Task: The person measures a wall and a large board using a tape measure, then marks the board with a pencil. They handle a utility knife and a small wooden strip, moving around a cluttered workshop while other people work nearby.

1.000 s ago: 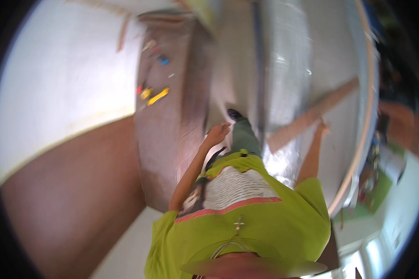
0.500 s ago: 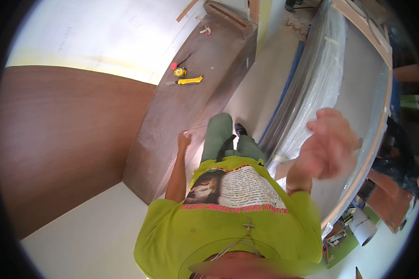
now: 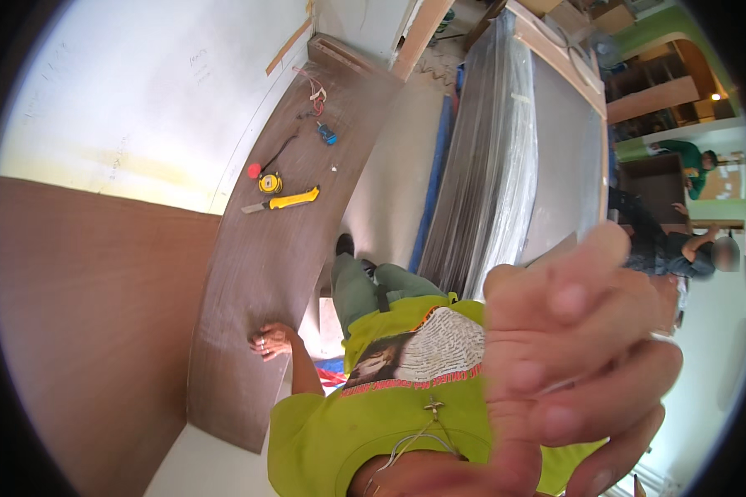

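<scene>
A: Brown wood-grain board (image 3: 269,257): where does it lie, and what touches it?

B: Along the person's left, beside the brown wall panel (image 3: 99,306). The left hand (image 3: 272,340) rests on it, fingers loosely bent; whether they pinch anything small, I can't tell.

A: What's farther along?

B: A yellow knife (image 3: 293,199), blade apparently bared, then a yellow tape measure (image 3: 269,183) just beside it.

A: Any risk?

B: I'd say a cut, if the left hand slid unwatched toward that blade. A careless sweep could also knock the tape measure off.

A: And the right hand (image 3: 580,356)?

B: Raised close to the camera, fingers bent and parted, nothing seen between them. Beyond it stand plastic-wrapped panels (image 3: 489,157); two co-workers are farther right.
</scene>
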Motion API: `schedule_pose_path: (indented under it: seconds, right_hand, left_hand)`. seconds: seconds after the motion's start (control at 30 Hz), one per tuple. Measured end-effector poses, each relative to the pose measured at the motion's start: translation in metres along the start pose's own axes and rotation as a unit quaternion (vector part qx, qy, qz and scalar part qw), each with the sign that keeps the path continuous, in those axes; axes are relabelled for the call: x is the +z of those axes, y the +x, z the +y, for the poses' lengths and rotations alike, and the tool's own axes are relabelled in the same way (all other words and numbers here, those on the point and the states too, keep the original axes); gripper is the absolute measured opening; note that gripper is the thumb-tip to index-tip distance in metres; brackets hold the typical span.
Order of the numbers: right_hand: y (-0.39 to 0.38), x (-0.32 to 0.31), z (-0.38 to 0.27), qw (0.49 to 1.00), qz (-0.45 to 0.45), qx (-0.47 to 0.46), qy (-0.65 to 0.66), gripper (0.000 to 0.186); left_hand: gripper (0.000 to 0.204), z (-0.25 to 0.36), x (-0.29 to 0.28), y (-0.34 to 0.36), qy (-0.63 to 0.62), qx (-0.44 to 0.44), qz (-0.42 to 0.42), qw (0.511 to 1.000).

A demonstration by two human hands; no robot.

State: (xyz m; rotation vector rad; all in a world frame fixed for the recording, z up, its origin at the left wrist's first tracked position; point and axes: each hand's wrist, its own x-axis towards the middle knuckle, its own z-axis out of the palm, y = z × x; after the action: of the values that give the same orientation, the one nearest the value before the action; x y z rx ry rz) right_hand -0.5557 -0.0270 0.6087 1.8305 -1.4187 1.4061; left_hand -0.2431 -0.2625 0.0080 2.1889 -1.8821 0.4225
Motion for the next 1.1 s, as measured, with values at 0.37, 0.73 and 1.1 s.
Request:
schedule_pose_path:
  seconds: [0.37,0.73,1.1]
  right_hand:
    - [-0.017,0.156,0.154,0.928,0.153,0.311,0.138,0.030]
    - [-0.324,0.108,0.314,0.789,-0.133,0.560,-0.214,0.052]
    - [-0.355,0.045,0.512,0.701,-0.197,0.574,-0.374,0.079]
  left_hand:
    - [0.047,0.003,-0.008,0.003,0.071,-0.024,-0.004,0.997]
    - [0.048,0.000,0.003,0.012,0.050,-0.004,-0.036,0.998]
    - [0.045,0.000,-0.017,0.075,-0.152,-0.005,-0.374,0.915]
